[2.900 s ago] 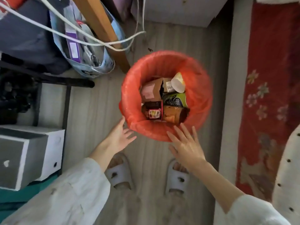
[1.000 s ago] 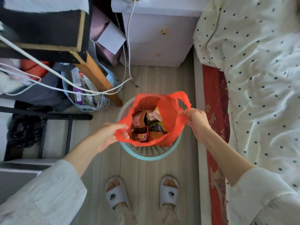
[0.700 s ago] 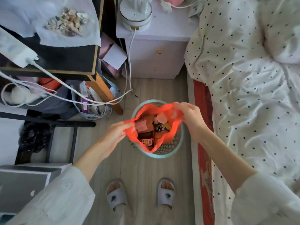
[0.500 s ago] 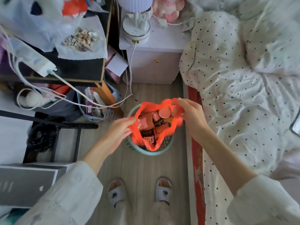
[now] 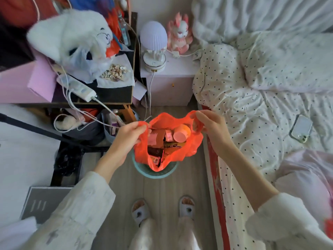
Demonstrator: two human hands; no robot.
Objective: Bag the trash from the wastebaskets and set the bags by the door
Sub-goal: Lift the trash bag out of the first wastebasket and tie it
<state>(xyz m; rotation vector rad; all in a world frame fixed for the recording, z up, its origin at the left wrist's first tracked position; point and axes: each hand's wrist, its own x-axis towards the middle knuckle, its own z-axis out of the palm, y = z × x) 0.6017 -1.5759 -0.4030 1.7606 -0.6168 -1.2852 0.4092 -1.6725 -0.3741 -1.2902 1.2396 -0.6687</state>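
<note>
The bag (image 5: pixel 189 150) now hangs higher above the basket (image 5: pixel 155 173). I see my left hand (image 5: pixel 128 133) and right hand (image 5: pixel 212 127) each pinched on its rim, trash (image 5: pixel 181 135) between them.

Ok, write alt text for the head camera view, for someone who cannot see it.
Seen from above, a person's left hand and right hand hold open an orange trash bag full of packaging, lifted above a teal wastebasket on a wooden floor. A cluttered desk stands left, a polka-dot bed right.

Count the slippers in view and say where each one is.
2. One slipper is on the wooden floor at bottom centre, left of the other slipper; both sit below the wastebasket. None appears hidden.
</note>
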